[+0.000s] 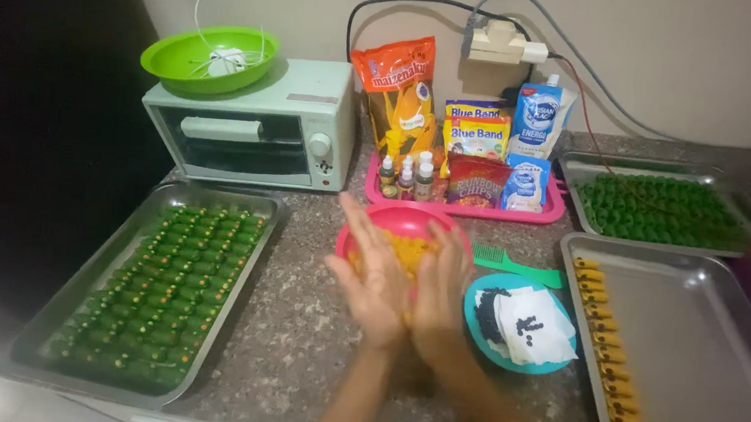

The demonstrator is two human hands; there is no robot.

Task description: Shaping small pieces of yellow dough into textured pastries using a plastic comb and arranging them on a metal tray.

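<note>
1. Both hands sit closest: the left hand [374, 276] and right hand [438, 289] are pressed palm to palm, fingers stretched out, blurred; whether anything lies between them I cannot tell.
2. Just behind them on the bench [298, 337] stands a pink bowl [397, 221] of yellow dough [408, 249].
3. Right of the hands, a blue plate [481, 326] carries small dark bits and white paper.
4. Left, a metal tray [83, 297] holds rows of green pieces; right, another tray [697, 344] has one yellow row.
</note>
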